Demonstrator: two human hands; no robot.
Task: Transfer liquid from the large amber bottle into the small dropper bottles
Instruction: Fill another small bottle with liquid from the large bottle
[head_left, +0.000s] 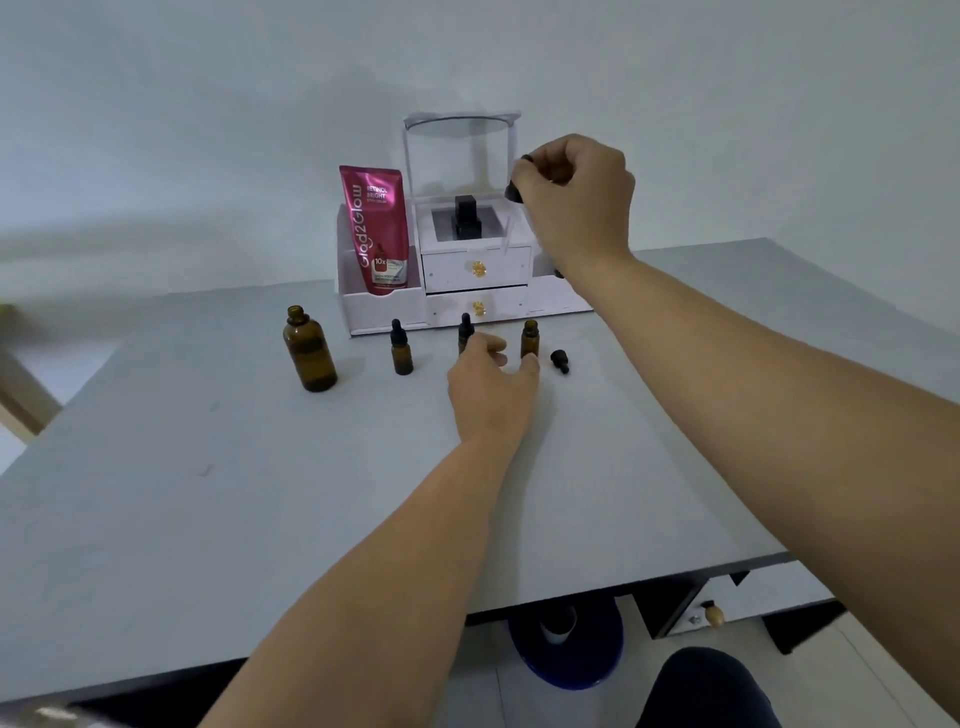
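1. My right hand is up high in front of the white organiser, clenched around a black dropper cap; its clear glass pipette hangs down below my fist.
2. My left hand is low on the desk, fingers half curled and not closed on anything; the thumb tip touches the base of the open small dropper bottle, and the fingers sit just in front of the capped middle bottle.
3. The large amber bottle stands uncapped at the left end of the row, upright, well apart from both hands. A third dropper bottle, capped, stands between it and my left hand.
4. A loose black cap lies on the desk just right of the open bottle.
5. As I read it, the step is carrying liquid by pipette to the open small bottle. To do it well: pinch that bottle's base firmly first, keep the pipette vertical, bring the tip straight over the narrow neck, then squeeze the bulb slowly. I can't tell whether the pipette holds any liquid.
6. Writing: the pink tube in the organiser reads "Glad2Glow", "RETINOL BRIGHT" and "10x"; the smaller print is too fine to read. The amber bottles show no labels.
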